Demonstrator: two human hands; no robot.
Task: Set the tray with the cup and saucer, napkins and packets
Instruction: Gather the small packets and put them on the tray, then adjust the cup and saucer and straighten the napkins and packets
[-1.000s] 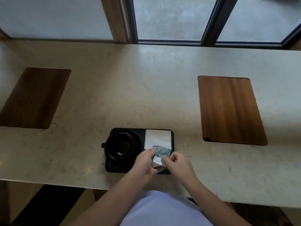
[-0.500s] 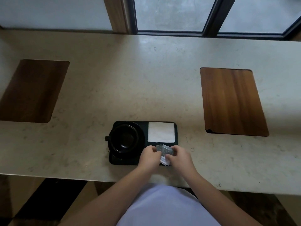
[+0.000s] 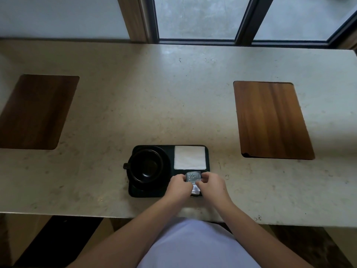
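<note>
A black tray [image 3: 207,157] lies near the counter's front edge. On its left half a black cup [image 3: 145,165] stands on a black saucer [image 3: 166,171], handle pointing left. White napkins [image 3: 189,157] fill the tray's far right corner. Just in front of them, over the near right corner, my left hand [image 3: 179,185] and my right hand [image 3: 211,183] pinch small packets [image 3: 192,176] between their fingertips, a grey patterned one on top and a white one under it. The hands hide the tray's near right corner.
The tray sits on a long pale stone counter [image 3: 173,97]. A wooden board [image 3: 270,120] is set into it at the right and another [image 3: 36,111] at the left. Window frames [image 3: 243,20] run along the far edge.
The packets have gone down from above the napkins to the tray's near right corner, and both hands have closed in on them. The view shifted slightly.
</note>
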